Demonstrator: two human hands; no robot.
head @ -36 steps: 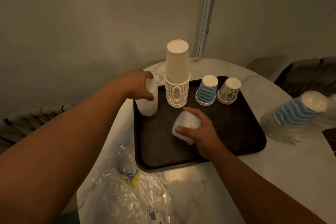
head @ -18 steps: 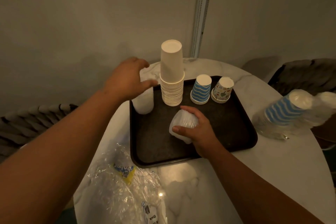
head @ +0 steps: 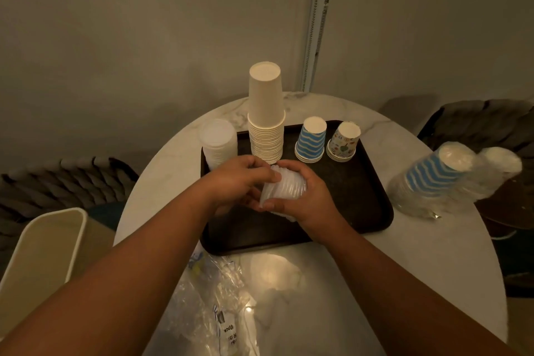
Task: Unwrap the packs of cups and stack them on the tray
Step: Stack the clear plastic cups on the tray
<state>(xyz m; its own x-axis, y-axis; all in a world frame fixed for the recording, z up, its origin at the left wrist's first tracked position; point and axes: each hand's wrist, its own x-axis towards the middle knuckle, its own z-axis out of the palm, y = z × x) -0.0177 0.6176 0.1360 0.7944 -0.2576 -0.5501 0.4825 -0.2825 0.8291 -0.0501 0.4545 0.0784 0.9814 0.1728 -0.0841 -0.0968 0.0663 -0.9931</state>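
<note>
a short stack of clear ribbed plastic cups (head: 284, 189) lies tilted on its side above the middle of a dark rectangular tray (head: 372, 205), held between both hands. the right hand (head: 300, 196) curls over it from the right, thumb along the near edge, while the left hand (head: 239, 182) closes on its left end with bent fingers (the exact contact points are hidden by the knuckles). the cups look thin and translucent, with fine ridges round the walls.

at the tray's far left corner stands an upside-down stack of frosted white plastic cups (head: 218, 141), and just beside it a tall stack of plain cream paper cups (head: 265, 113), smooth and tapered, rims packed tight. to the right sit a short blue wave-striped stack (head: 311, 140) and a short patterned stack (head: 344, 141), near each other.

the tray rests on a round white marble-look table (head: 433, 254). on the table, right of the tray, a wrapped pack of blue-striped cups (head: 430, 179) leans in clear film. crumpled clear wrapping (head: 208, 306) lies at the near edge, and a pale bin (head: 43, 254) stands at the left.
</note>
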